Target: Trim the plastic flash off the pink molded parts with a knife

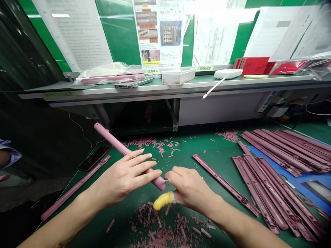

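Pink bar, angled up-left, under left hand

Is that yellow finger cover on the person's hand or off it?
On: the yellow finger cot sheathes one digit of the right hand.

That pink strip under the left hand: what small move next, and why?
Probably trim the strip's end with the small blade in the right hand, left hand holding steady: the tip sits at that end, and pink scraps lie below.
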`<act>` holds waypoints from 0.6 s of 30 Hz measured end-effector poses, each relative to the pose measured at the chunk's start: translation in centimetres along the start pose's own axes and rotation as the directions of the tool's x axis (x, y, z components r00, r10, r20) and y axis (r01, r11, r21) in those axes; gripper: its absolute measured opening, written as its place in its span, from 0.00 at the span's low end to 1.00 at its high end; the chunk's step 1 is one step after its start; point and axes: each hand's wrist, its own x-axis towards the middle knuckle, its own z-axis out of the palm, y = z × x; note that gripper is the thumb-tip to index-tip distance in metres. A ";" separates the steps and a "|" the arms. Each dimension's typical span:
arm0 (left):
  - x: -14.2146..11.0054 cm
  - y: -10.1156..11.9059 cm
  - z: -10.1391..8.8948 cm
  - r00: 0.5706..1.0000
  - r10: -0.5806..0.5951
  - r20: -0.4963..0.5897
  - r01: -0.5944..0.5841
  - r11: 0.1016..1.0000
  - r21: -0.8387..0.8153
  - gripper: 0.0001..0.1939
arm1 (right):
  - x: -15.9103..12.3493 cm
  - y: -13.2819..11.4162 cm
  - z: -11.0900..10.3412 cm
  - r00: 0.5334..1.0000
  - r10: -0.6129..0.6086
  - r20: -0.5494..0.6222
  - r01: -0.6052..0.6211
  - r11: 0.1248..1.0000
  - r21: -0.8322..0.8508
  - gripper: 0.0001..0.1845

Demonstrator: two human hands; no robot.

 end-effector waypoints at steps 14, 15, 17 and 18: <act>-0.2 2.1 -0.7 0.988 -0.127 -0.082 0.125 0.992 -0.025 0.20 | 0.2 -0.4 -0.7 0.991 -0.111 -0.078 0.104 0.990 -0.091 0.19; -0.4 2.4 -0.5 0.983 -0.156 -0.095 0.151 0.987 -0.053 0.20 | 0.2 -0.4 -0.8 0.990 -0.104 -0.093 0.096 0.991 -0.090 0.20; -0.6 3.0 -0.1 0.970 -0.209 -0.128 0.193 0.973 -0.127 0.22 | 0.2 -0.5 -1.0 0.989 -0.094 -0.118 0.084 0.993 -0.083 0.21; -0.7 3.2 0.0 0.962 -0.229 -0.147 0.204 0.965 -0.166 0.22 | 0.2 -0.5 -1.1 0.988 -0.089 -0.126 0.079 0.994 -0.079 0.21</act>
